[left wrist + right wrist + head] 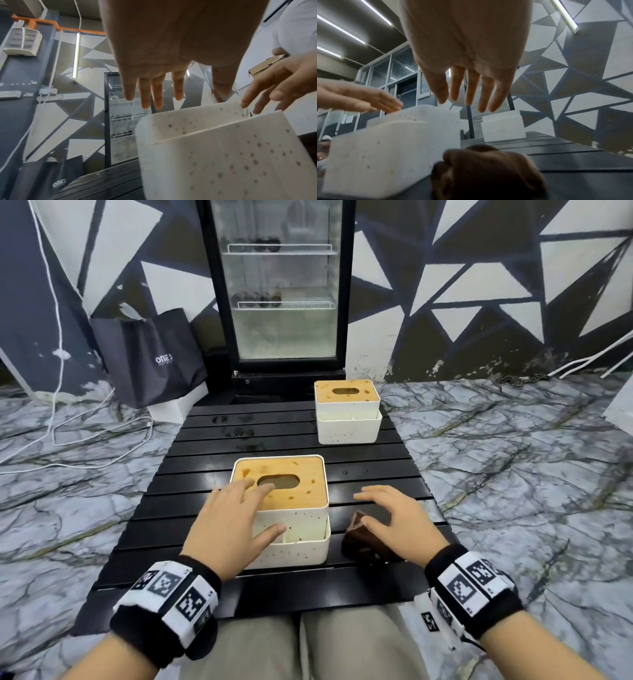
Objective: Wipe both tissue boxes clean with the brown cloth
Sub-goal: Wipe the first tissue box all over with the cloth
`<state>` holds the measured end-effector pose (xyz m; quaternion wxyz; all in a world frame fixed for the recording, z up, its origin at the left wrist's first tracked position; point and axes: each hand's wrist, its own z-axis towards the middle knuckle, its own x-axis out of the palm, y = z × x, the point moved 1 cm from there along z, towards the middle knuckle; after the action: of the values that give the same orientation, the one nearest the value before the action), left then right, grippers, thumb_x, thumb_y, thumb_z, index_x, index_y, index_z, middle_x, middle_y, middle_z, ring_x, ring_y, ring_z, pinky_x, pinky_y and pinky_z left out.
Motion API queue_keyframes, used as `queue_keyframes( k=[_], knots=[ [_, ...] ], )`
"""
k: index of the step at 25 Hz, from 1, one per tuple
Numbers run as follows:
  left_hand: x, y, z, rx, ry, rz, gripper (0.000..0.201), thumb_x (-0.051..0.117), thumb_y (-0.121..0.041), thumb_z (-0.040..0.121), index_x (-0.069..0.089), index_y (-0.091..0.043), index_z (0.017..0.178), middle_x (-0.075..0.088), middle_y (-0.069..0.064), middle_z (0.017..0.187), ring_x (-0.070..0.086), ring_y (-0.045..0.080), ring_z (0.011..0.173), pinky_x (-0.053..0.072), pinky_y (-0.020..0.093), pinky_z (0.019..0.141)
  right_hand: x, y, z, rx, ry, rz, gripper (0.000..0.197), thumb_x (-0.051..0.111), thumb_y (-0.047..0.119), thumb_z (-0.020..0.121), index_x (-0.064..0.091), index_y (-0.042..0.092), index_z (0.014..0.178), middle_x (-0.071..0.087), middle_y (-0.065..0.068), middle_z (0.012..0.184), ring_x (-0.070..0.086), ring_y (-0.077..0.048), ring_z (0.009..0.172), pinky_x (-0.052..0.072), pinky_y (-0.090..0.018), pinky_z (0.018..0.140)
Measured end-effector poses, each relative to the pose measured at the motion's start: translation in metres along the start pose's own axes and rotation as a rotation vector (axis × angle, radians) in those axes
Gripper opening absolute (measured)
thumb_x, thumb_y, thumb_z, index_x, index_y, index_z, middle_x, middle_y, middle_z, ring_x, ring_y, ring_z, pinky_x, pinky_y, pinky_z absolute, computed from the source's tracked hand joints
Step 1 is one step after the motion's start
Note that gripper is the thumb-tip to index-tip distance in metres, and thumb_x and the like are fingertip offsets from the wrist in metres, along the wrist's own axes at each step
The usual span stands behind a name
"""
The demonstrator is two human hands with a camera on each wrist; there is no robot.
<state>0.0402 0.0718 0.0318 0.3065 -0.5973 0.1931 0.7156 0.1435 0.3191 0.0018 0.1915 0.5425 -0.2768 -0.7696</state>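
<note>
Both hands (226, 522) (397, 518) spread flat, holding nothing.

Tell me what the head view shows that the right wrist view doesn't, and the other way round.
Head only: the wooden lids with stains on the near box and far box, wet marks on the table, a black bag, both wristbands. Right wrist only: ceiling lights and glass partitions. Both: open right hand over the brown cloth, left hand at the near box, the far box beyond.
</note>
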Motion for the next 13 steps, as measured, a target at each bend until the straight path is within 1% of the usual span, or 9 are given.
queue_keyframes(
  k=[1, 3, 4, 6, 7, 8, 9, 11, 13],
  knots=[
    [0.002, -0.011, 0.006, 0.021, 0.031, 0.012, 0.086, 0.014, -0.075, 0.07, 0.037, -0.032, 0.14, 0.047, 0.004, 0.137, 0.04, 0.022, 0.131, 0.027, 0.043, 0.11, -0.001, -0.007, -0.003, 0.013, 0.061, -0.033, 0.035, 0.063, 0.016, 0.081, 0.06, 0.026, 0.114, 0.054, 0.011, 0.12, 0.049, -0.01, 0.117, 0.033, -0.026, 0.106],
    [0.011, -0.028, 0.02, 0.033, 0.114, 0.032, 0.09, 0.003, -0.077, 0.065, 0.019, -0.041, 0.145, 0.042, 0.0, 0.141, 0.033, 0.019, 0.134, 0.022, 0.042, 0.114, 0.002, -0.015, -0.007, 0.023, 0.222, -0.123, 0.039, 0.064, 0.02, 0.081, 0.057, 0.027, 0.119, 0.051, 0.007, 0.128, 0.044, -0.012, 0.122, 0.026, -0.022, 0.108],
    [0.016, -0.036, 0.027, 0.035, 0.155, 0.044, 0.091, -0.002, -0.078, 0.063, 0.015, -0.043, 0.145, 0.041, 0.0, 0.141, 0.032, 0.019, 0.134, 0.021, 0.043, 0.114, 0.006, -0.017, -0.009, 0.031, 0.291, -0.157, 0.042, 0.063, 0.024, 0.081, 0.054, 0.031, 0.122, 0.047, 0.008, 0.134, 0.04, -0.012, 0.125, 0.025, -0.024, 0.109],
    [0.024, -0.047, 0.04, 0.036, 0.202, 0.049, 0.092, -0.005, -0.077, 0.061, 0.015, -0.044, 0.144, 0.044, 0.002, 0.137, 0.037, 0.021, 0.129, 0.024, 0.042, 0.112, 0.012, -0.02, -0.01, 0.058, 0.37, -0.191, 0.047, 0.062, 0.031, 0.081, 0.049, 0.038, 0.126, 0.038, 0.012, 0.14, 0.033, -0.013, 0.13, 0.029, -0.037, 0.108],
    [0.026, -0.051, 0.044, 0.03, 0.208, 0.052, 0.092, -0.005, -0.077, 0.061, 0.015, -0.044, 0.144, 0.046, 0.003, 0.133, 0.041, 0.022, 0.125, 0.026, 0.04, 0.11, 0.015, -0.02, -0.009, 0.064, 0.389, -0.215, 0.049, 0.06, 0.034, 0.082, 0.045, 0.041, 0.127, 0.035, 0.014, 0.142, 0.03, -0.012, 0.131, 0.031, -0.041, 0.107],
    [0.027, -0.054, 0.047, 0.019, 0.211, 0.059, 0.089, -0.002, -0.079, 0.065, 0.015, -0.043, 0.145, 0.048, 0.004, 0.129, 0.043, 0.023, 0.121, 0.029, 0.039, 0.108, 0.018, -0.02, -0.008, 0.068, 0.401, -0.25, 0.05, 0.059, 0.036, 0.083, 0.042, 0.043, 0.129, 0.033, 0.015, 0.143, 0.027, -0.012, 0.133, 0.031, -0.042, 0.107],
    [0.029, -0.057, 0.051, 0.009, 0.216, 0.063, 0.083, 0.005, -0.079, 0.072, 0.014, -0.042, 0.145, 0.049, 0.004, 0.125, 0.045, 0.024, 0.118, 0.03, 0.038, 0.106, 0.02, -0.021, -0.007, 0.071, 0.409, -0.284, 0.051, 0.057, 0.037, 0.084, 0.04, 0.044, 0.131, 0.032, 0.015, 0.144, 0.025, -0.013, 0.134, 0.03, -0.041, 0.106],
    [0.031, -0.059, 0.055, -0.004, 0.213, 0.046, 0.069, 0.022, -0.072, 0.085, 0.013, -0.041, 0.146, 0.051, 0.006, 0.121, 0.046, 0.024, 0.114, 0.03, 0.038, 0.106, 0.025, -0.023, -0.004, 0.072, 0.425, -0.34, 0.051, 0.054, 0.038, 0.086, 0.035, 0.046, 0.133, 0.03, 0.015, 0.145, 0.025, -0.015, 0.134, 0.029, -0.041, 0.104],
    [0.032, -0.059, 0.056, -0.013, 0.201, 0.022, 0.065, 0.026, -0.068, 0.088, 0.014, -0.041, 0.146, 0.052, 0.006, 0.118, 0.047, 0.024, 0.111, 0.031, 0.037, 0.105, 0.03, -0.024, -0.004, 0.076, 0.423, -0.377, 0.05, 0.052, 0.04, 0.087, 0.033, 0.048, 0.133, 0.03, 0.017, 0.144, 0.025, -0.018, 0.131, 0.03, -0.042, 0.102]
  ],
)
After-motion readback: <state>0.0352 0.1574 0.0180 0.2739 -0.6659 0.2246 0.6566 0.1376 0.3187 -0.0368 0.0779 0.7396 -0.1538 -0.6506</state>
